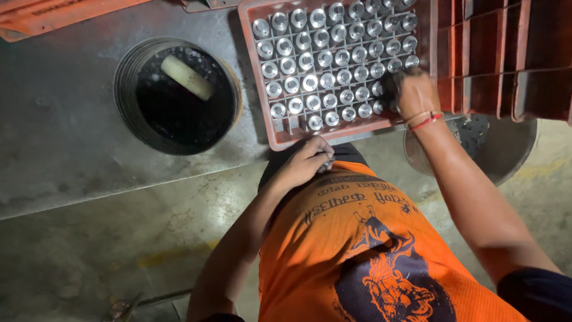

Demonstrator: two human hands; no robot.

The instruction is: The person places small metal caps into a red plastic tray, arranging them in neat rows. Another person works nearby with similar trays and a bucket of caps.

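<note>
The right hand [415, 92] reaches into the orange plastic crate [271, 128] at the tabletop's [59, 119] front edge, fingers curled around one of the shiny round metal parts [325, 59] in its right rows. The left hand [307, 160], just below the crate's front rim, is closed on a small metal piece [328, 161]. A round black opening [179, 95] lies left.
</note>
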